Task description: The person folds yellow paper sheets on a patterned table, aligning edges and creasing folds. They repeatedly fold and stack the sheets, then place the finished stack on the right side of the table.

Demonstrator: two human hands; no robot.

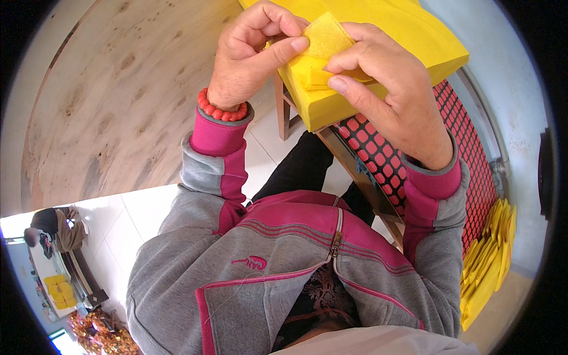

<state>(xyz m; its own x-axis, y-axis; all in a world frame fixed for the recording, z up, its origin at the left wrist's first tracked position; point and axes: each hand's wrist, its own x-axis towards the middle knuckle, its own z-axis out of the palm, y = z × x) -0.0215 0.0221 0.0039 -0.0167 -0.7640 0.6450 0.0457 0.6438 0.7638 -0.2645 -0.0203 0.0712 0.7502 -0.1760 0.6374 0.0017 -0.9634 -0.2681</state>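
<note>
My left hand point(254, 53), with a red bead bracelet at the wrist, pinches the left edge of a small yellow fabric piece point(328, 36) between thumb and fingers. On the other side, my right hand point(393, 83) grips the same piece, its thumb and index finger closed around a folded lower part. The piece has a rough, fuzzy-looking upper face and a stitched-looking edge. Directly below and behind both hands is a large yellow block-shaped thing point(414, 35) with a smooth cloth-like surface. My right fingers partly cover the folds.
A wide plywood surface point(130, 89) fills the left. Under the yellow block stands a wooden frame with a red-and-black patterned panel point(378, 142). Several folded yellow pieces point(488, 260) are stacked at lower right. Far lower left are a person point(50, 225), yellow bundles point(60, 291) and a shiny gold-red heap point(100, 334).
</note>
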